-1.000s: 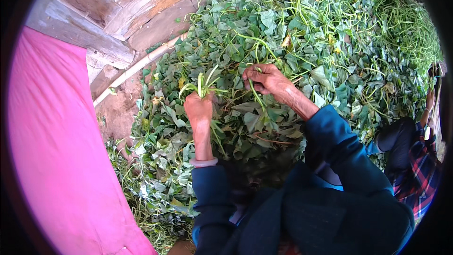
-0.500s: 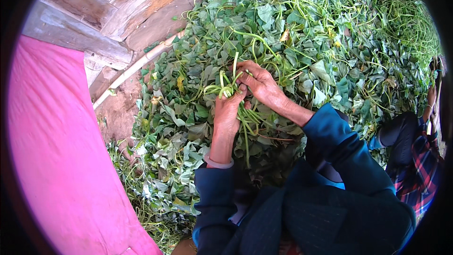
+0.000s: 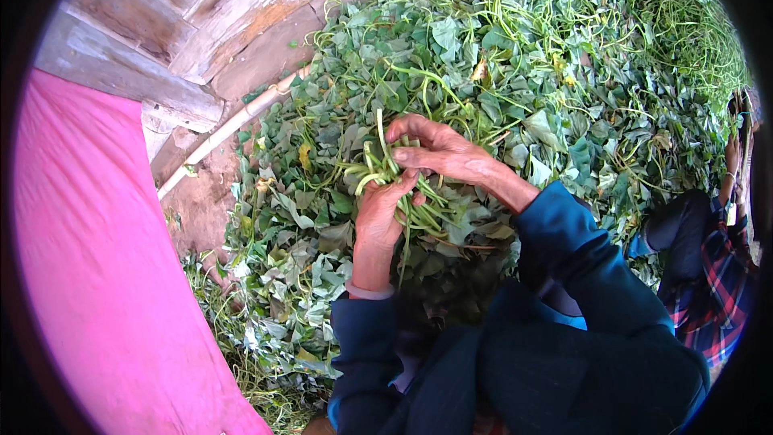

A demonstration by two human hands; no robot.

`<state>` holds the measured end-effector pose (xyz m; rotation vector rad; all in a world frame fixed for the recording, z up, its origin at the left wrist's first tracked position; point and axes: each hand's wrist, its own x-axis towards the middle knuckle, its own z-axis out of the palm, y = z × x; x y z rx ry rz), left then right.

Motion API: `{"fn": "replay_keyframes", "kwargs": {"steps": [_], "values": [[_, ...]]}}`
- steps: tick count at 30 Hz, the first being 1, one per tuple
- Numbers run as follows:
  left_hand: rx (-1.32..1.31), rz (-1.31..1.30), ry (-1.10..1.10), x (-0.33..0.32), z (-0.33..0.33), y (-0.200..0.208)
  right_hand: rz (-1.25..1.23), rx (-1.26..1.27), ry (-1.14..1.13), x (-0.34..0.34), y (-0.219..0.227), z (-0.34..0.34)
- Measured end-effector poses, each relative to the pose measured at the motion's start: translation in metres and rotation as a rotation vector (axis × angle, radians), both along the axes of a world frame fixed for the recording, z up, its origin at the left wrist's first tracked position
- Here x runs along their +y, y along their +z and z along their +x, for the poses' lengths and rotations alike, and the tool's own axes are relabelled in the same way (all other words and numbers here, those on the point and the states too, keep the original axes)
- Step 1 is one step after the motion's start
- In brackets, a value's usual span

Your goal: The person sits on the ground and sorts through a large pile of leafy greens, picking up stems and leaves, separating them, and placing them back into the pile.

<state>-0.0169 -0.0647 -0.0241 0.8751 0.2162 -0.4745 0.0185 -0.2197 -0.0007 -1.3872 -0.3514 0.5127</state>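
My left hand (image 3: 378, 217) is wrapped round a bundle of green leaf stalks (image 3: 427, 213), whose cut ends stick up past the thumb while the rest trails out to the right below the fingers. A pale bangle (image 3: 369, 291) circles that wrist. My right hand (image 3: 451, 155) meets the top of the bundle, its thumb and curled fingers closed at the stalks there. One longer stalk (image 3: 380, 125) stands upright beside the right fingertips. Beneath both hands spreads a large heap of green leaves and vines (image 3: 451, 40); the palm side of the left hand is hidden.
A pink cloth (image 3: 105, 250) hangs along the left. Weathered wooden planks (image 3: 241, 8) and a pale pole (image 3: 221, 135) border the heap at upper left, with bare earth (image 3: 205, 209) beside them. At right sits another person in a plaid garment (image 3: 717, 290), near thin tangled vines (image 3: 684, 24).
Both hands have shifted slightly left and down with the bundle. My right fingers have moved closer to the upright stalk, and the trailing stalks lie differently below the left hand.
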Motion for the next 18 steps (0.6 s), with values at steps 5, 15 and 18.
{"fn": "replay_keyframes", "kwargs": {"steps": [5, 15, 18], "values": [[-0.138, 0.058, 0.116, 0.024, 0.011, 0.006, -0.046, 0.020, -0.015, -0.008, -0.003, 0.003], [-0.215, 0.245, 0.258, 0.018, 0.013, 0.017, -0.482, -0.408, 0.050, -0.003, -0.004, -0.007], [-0.250, 0.286, 0.359, 0.019, 0.017, 0.013, -0.568, -0.682, -0.044, 0.000, -0.011, -0.011]]}}
